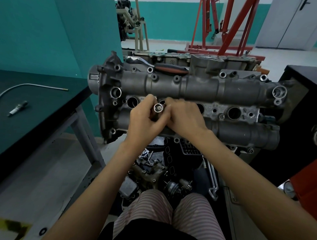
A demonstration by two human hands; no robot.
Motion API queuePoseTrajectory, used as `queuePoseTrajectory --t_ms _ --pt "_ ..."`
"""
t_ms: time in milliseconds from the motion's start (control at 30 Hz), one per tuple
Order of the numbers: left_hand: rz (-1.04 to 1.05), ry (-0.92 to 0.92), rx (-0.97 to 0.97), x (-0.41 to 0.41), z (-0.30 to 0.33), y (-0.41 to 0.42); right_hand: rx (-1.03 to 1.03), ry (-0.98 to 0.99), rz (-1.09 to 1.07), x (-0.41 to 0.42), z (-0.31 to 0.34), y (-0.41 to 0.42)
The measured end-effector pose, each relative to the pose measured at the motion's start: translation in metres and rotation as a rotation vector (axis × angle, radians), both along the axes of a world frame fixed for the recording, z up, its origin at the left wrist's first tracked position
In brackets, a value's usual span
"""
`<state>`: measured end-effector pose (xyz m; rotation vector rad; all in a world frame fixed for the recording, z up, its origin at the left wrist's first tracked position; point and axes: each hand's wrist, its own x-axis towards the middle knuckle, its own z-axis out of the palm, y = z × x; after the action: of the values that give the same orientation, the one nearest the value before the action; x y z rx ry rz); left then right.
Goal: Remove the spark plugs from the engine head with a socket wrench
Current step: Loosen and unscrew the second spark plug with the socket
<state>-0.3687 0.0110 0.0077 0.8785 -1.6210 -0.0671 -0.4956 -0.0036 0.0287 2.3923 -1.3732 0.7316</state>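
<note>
Both hands met over the head [182, 95]: left hand [145, 123] curled round the upright socket [158, 108], its open end facing up, right hand [185, 119] touching it, fingers hidden, well directly beneath.

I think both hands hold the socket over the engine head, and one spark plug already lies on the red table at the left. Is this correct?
Not quite: the table is dark green, not red, as the head view shows. The rest holds: the left hand and right hand hold the socket over the engine head, and one spark plug lies on that table at the left.
</note>
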Motion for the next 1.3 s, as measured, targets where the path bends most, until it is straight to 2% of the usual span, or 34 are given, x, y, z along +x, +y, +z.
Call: queuePoseTrajectory --t_ms 167,267,333,567,767,900,1033,1167,1300 --pt "-0.008 0.038 0.012 -0.0009 0.0009 -0.0002 -0.004 -0.082 -0.004 0.0022 0.0028 0.0041" --pt "-0.018 0.070 0.016 -0.0016 0.0009 -0.0024 -0.002 -0.035 -0.036 0.0007 0.0018 0.0019" --pt "0.002 0.026 0.004 -0.0011 -0.0003 -0.0020 -0.020 0.008 -0.024 -0.0002 0.0000 0.0002" --pt "-0.016 0.023 0.019 -0.0007 0.0009 0.0014 -0.008 -0.083 0.020 0.0021 0.0027 0.0046" --pt "0.022 0.021 0.017 -0.0017 -0.0007 -0.0004 -0.018 -0.005 -0.010 -0.0008 0.0010 0.0016" --pt "-0.042 0.018 0.044 0.0000 -0.0001 0.0023 -0.004 -0.060 0.035 0.0012 0.0019 0.0046" --pt "0.008 0.045 0.006 -0.0025 0.0005 -0.0004 0.020 -0.124 -0.002 0.0019 0.0042 0.0050" --pt "0.015 0.033 -0.004 -0.0032 -0.0002 -0.0002 0.003 -0.022 -0.005 -0.0011 0.0014 0.0014" --pt "-0.022 -0.005 0.010 -0.0008 0.0001 0.0031 0.000 -0.026 0.024 -0.0001 0.0012 0.0027"
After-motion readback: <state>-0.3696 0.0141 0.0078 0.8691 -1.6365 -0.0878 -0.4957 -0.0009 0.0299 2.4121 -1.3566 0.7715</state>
